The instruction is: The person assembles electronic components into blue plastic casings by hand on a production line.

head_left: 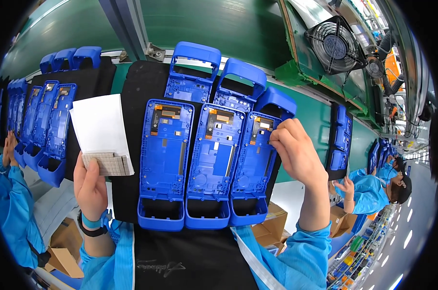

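My left hand [90,186] grips a white backing sheet [100,123] with a block of small beige squares in a grid [107,164] along its lower part. The thumb lies over the squares. My right hand [294,150] is closed in a pinch at the upper right edge of the right blue housing [250,166]; anything between its fingertips is too small to make out. Beside that housing lie the middle blue housing [211,169] and the left blue housing [163,166]. All three are open side up, with orange and black flex strips near their far ends.
The housings rest on a black mat [134,92] over a green bench. More blue frames [194,53] stand behind them. Another housing group [59,113] lies left, near a co-worker's hands [9,150]. A fan [336,45] is at the far right; cardboard boxes [269,224] sit below.
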The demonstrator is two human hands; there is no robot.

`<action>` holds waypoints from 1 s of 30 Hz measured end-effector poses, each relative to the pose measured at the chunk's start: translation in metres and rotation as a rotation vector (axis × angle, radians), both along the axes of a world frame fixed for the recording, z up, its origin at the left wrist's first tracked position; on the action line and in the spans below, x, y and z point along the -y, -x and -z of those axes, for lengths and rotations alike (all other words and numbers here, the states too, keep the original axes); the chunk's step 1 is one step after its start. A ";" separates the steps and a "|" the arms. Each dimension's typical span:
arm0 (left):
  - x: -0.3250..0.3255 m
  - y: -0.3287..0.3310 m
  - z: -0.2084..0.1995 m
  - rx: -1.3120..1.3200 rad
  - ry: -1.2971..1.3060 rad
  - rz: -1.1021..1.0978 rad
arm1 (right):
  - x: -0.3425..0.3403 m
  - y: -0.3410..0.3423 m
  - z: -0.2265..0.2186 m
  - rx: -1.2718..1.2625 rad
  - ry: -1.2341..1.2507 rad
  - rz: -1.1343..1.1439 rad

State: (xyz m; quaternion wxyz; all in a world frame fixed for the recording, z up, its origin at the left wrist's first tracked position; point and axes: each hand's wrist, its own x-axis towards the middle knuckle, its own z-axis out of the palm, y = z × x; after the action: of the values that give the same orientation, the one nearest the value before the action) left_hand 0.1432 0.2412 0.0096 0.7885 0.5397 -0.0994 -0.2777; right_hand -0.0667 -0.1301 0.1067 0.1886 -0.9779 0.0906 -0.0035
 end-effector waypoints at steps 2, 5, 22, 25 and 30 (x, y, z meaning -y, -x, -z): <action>0.001 0.002 -0.004 0.003 -0.046 -0.004 | 0.000 0.000 -0.001 -0.017 0.024 -0.009; -0.002 0.002 -0.015 0.015 -0.167 0.068 | -0.003 0.002 0.006 0.120 -0.016 0.080; -0.040 0.011 -0.054 -0.138 0.033 0.347 | -0.100 0.113 0.063 0.616 -1.017 0.827; -0.019 0.021 -0.069 -0.198 0.146 0.387 | -0.095 0.131 0.060 0.794 -1.090 0.820; 0.069 0.044 -0.085 -0.298 0.146 0.684 | -0.072 0.203 0.052 1.016 -0.945 0.931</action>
State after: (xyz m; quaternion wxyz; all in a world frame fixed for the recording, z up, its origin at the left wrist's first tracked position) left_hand 0.0993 0.1721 0.0948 0.6925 0.3713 -0.1776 -0.5924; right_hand -0.2702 -0.0577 0.0551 0.5760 -0.5379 0.3813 -0.4832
